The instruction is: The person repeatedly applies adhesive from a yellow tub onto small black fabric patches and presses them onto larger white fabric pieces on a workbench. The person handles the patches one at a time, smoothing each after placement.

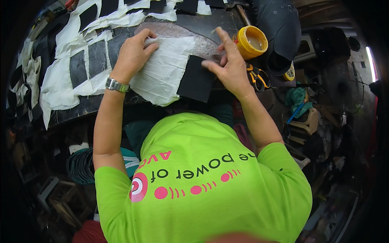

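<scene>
A white cloth piece (164, 67) with frayed edges and creases lies at the near edge of the dark table. My left hand (135, 52) pinches its upper left corner between thumb and fingers. A black rectangular piece (196, 79) rests over the cloth's right side, its lower end reaching the table's edge. Just right of it is my right hand (231, 67), fingers apart and index stretched out. Its thumb tip is at the black piece's upper right corner; whether it presses there I cannot tell. Beneath the cloth's far edge shows a brownish, stained board (174, 30).
A yellow tub (250, 42) of pale liquid stands beside my right hand, with orange-and-black scissors (258, 77) below it. White cloth strips with black patches (96, 56) cover the table's left and far sides. Dark rolled sheet material (279, 32) stands at the right.
</scene>
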The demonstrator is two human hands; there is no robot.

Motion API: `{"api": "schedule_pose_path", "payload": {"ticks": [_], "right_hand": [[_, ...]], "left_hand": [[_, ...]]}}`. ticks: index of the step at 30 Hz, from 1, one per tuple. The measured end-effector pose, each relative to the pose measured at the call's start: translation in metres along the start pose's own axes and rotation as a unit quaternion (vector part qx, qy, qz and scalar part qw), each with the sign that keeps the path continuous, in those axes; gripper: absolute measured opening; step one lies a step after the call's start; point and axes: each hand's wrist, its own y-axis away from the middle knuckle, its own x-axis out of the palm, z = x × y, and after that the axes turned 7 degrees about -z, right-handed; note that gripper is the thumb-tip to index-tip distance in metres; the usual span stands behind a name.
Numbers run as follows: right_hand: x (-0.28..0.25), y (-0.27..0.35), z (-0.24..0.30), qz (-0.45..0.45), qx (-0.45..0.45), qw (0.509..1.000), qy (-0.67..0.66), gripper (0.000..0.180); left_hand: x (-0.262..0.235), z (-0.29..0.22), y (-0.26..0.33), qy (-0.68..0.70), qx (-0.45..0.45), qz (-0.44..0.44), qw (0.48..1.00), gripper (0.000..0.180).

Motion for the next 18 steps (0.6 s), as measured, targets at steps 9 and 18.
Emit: {"api": "schedule_pose_path", "payload": {"ticks": [9, 18], "right_hand": [[0.028, -0.024, -0.031, 0.043, -0.237, 0.941, 0.238, 0.046], [0.033, -0.033, -0.047, 0.148, -0.216, 0.921, 0.289, 0.055]], "left_hand": [[0.007, -0.006, 0.005, -0.09, -0.008, 0.004, 0.996, 0.028], [0.004, -0.006, -0.008, -0.151, 0.116, 0.024, 0.982, 0.033]]}}
